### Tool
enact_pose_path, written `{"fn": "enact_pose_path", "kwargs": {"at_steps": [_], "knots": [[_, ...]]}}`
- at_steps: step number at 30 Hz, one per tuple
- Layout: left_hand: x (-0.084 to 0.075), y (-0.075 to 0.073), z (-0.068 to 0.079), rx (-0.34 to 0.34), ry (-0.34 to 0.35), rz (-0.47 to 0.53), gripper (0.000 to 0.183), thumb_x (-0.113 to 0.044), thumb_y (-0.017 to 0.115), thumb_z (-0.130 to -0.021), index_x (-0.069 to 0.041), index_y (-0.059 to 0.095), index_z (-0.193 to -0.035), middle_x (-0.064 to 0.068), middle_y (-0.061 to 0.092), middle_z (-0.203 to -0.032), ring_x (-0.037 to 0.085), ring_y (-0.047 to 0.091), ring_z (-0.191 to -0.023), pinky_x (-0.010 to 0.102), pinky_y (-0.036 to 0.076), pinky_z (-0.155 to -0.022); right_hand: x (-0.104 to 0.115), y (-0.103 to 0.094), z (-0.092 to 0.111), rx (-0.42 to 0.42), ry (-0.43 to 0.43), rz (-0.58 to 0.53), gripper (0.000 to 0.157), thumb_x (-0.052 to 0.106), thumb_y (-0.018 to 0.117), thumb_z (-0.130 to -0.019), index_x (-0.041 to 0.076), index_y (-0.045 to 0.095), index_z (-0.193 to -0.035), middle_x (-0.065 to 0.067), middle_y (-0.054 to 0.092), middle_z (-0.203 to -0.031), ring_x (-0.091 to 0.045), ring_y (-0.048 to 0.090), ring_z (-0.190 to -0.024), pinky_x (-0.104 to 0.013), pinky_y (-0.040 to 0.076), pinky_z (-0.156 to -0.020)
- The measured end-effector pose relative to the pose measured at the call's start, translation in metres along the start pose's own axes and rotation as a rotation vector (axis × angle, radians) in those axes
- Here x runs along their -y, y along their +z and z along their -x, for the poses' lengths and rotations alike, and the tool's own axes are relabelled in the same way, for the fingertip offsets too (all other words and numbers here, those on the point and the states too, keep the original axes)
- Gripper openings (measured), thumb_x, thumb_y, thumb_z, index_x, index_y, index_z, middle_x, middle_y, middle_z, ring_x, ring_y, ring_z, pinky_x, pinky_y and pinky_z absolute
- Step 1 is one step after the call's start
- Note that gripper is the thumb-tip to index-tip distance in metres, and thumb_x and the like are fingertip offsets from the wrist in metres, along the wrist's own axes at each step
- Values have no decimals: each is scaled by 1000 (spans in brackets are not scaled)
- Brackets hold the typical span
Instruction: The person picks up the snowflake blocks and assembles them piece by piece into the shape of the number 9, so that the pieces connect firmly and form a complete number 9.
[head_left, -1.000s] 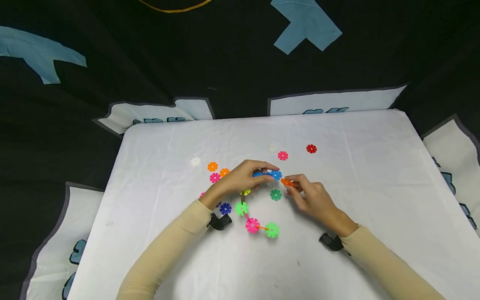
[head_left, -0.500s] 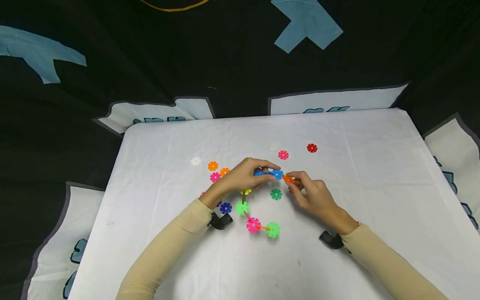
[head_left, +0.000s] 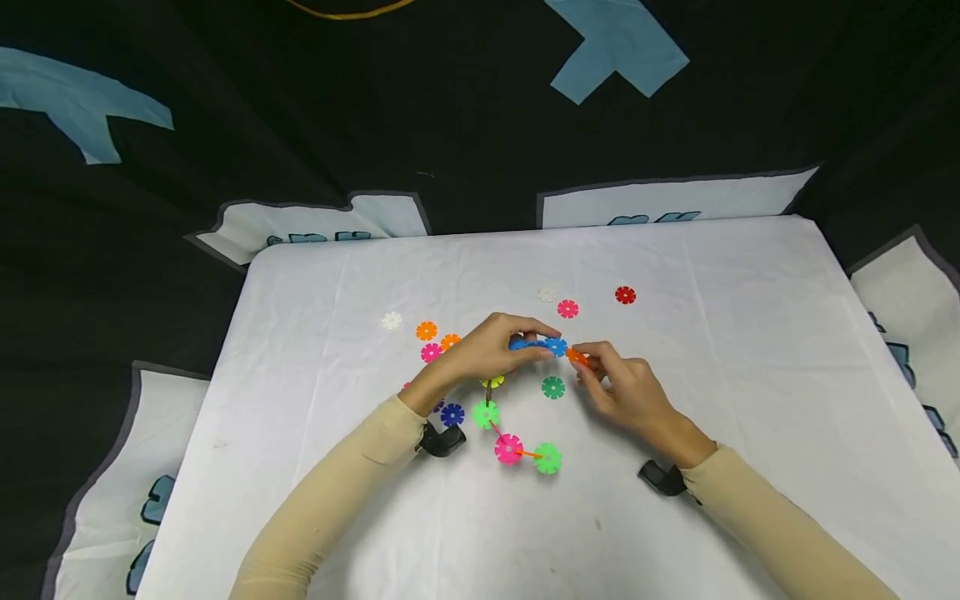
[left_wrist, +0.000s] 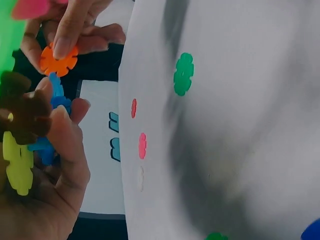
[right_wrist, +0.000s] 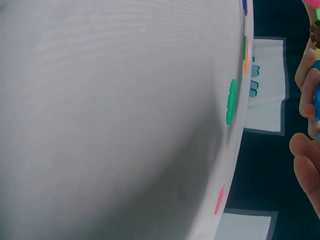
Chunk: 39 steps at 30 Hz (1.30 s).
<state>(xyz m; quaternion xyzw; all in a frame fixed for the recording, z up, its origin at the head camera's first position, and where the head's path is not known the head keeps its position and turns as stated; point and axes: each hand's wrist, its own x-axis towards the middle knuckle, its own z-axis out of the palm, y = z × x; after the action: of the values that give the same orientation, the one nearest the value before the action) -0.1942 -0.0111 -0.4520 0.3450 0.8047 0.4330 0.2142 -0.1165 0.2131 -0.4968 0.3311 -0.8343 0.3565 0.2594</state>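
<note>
My left hand (head_left: 491, 346) grips a chain of slotted plastic discs by its blue discs (head_left: 556, 347). From there the chain runs through a yellow disc (left_wrist: 18, 165), a brown disc (left_wrist: 25, 110), a light green disc (head_left: 486, 415) and a pink disc (head_left: 508, 449) to another light green disc (head_left: 548, 458). Thumb and fingers of my right hand (head_left: 626, 396) pinch an orange disc (left_wrist: 59, 61). Its edge meets the end blue disc in the left wrist view. Part of the blue section is hidden behind the left fingers.
On the white tabletop (head_left: 750, 333) lie loose discs: a green one (head_left: 553, 387) below the hands, a pink one (head_left: 567, 309) and a red one (head_left: 626, 295) beyond them. Orange discs (head_left: 426, 331), a white disc (head_left: 392, 320) and a dark blue disc (head_left: 452, 414) lie left.
The right hand has lifted the orange disc slightly and turned it against the end blue disc. My left hand and its chain have stayed nearly still.
</note>
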Motion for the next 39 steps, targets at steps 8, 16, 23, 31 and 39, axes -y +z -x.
{"fn": "enact_pose_path", "kwargs": {"at_steps": [8, 16, 23, 31, 39], "knots": [[-4, -1, -5, 16, 33, -15, 32, -20, 71, -91, -11, 69, -121, 0, 58, -81, 11, 49, -66, 19, 38, -59, -1, 1, -4, -24, -56, 14, 37, 27, 46, -103, -7, 57, -96, -21, 74, -91, -13, 68, -55, -16, 47, -46], [-6, 3, -8, -21, 3, -3, 33, -20, 70, -92, -10, 68, -124, 2, 65, -93, 14, 54, -81, 19, 45, -69, -4, -1, -11, -22, -35, 12, 34, 26, 47, -102, -7, 59, -100, -17, 74, -84, -12, 65, -55, -18, 50, -51], [7, 0, 1, -4, -49, 84, 33, -27, 62, -97, -17, 63, -128, 5, 60, -89, 32, 60, -69, 26, 49, -61, -32, -19, -18, 153, 227, -3, 43, 14, 67, -93, 0, 50, -131, 0, 59, -68, -6, 50, -53, -22, 44, -54], [16, -3, 7, 105, -34, 112, 37, -23, 61, -98, -17, 57, -134, 2, 56, -101, 23, 52, -57, 24, 44, -58, -108, -38, -10, 421, 626, 329, 48, 14, 63, -95, 5, 50, -140, -17, 52, -93, -24, 48, -68, -33, 38, -57], [17, -6, 6, 147, -4, 106, 41, -24, 58, -100, -22, 53, -140, 8, 57, -99, 20, 52, -57, 27, 46, -57, -111, -40, -9, 428, 607, 328, 30, 14, 65, -92, 3, 57, -118, -13, 52, -93, -24, 50, -69, -35, 41, -57]]}}
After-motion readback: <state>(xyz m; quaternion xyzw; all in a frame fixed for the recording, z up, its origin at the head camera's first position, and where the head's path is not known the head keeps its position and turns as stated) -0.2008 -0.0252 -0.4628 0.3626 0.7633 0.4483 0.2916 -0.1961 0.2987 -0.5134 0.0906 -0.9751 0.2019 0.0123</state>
